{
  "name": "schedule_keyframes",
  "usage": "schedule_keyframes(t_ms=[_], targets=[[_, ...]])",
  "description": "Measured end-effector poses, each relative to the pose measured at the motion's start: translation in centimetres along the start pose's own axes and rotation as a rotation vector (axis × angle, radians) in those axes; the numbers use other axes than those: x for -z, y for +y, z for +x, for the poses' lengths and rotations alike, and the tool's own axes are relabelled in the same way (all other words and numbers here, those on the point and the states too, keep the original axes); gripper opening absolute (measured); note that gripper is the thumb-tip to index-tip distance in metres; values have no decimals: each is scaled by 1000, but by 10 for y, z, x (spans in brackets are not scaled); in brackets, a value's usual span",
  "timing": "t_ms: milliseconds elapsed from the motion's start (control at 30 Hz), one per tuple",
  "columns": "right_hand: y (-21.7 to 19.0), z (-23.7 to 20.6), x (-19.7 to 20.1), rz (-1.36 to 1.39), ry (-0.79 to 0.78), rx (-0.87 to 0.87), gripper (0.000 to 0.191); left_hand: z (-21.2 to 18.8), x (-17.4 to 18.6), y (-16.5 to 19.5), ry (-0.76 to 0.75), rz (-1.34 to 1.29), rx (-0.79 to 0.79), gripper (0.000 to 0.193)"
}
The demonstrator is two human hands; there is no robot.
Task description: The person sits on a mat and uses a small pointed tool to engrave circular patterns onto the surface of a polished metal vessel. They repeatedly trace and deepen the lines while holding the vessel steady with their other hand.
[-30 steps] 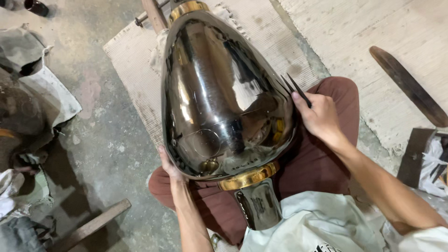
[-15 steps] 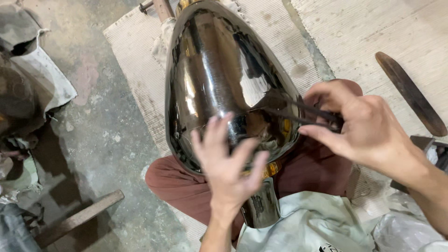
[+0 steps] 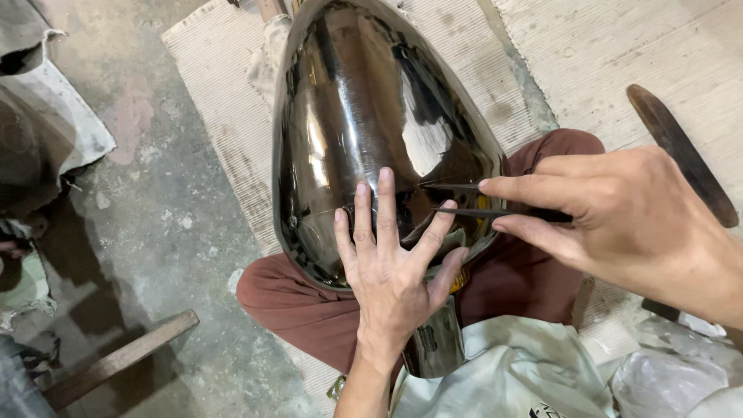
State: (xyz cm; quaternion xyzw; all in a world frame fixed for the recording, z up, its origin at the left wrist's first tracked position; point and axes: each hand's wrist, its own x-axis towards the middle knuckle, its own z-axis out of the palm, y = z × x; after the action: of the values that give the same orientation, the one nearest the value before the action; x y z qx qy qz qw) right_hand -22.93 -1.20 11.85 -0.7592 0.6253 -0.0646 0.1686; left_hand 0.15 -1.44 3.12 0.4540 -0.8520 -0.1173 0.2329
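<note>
Bare concrete floor (image 3: 178, 232) and a woven mat (image 3: 224, 93) lie beyond your hands; from the head view, your left hand (image 3: 387, 271) lies open, fingers spread flat on the glossy dark vessel (image 3: 364, 116) across your lap, apparently steadying it; your right hand (image 3: 627, 213) pinches a thin two-pronged tool (image 3: 464, 200), its points touching the shell beside your left fingers.
</note>
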Motion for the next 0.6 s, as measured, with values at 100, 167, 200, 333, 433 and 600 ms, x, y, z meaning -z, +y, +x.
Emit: schedule_keyframes(t_ms=[100, 167, 200, 333, 433, 600], targets=[[-2, 1, 2, 10, 27, 27, 46, 1, 1, 1, -2, 0, 3, 56], [-3, 2, 2, 14, 20, 24, 46, 1, 1, 2, 1, -3, 9, 56], [-4, 2, 3, 20, 10, 15, 46, 1, 1, 2, 1, -5, 11, 56], [-5, 1, 3, 25, 49, 32, 45, 2, 1, 2, 7, -3, 8, 55], [-4, 0, 1, 6, 16, 11, 46, 2, 1, 2, 4, -5, 8, 55], [-3, 0, 0, -4, 19, 31, 45, 1, 1, 1, -3, -7, 9, 55]])
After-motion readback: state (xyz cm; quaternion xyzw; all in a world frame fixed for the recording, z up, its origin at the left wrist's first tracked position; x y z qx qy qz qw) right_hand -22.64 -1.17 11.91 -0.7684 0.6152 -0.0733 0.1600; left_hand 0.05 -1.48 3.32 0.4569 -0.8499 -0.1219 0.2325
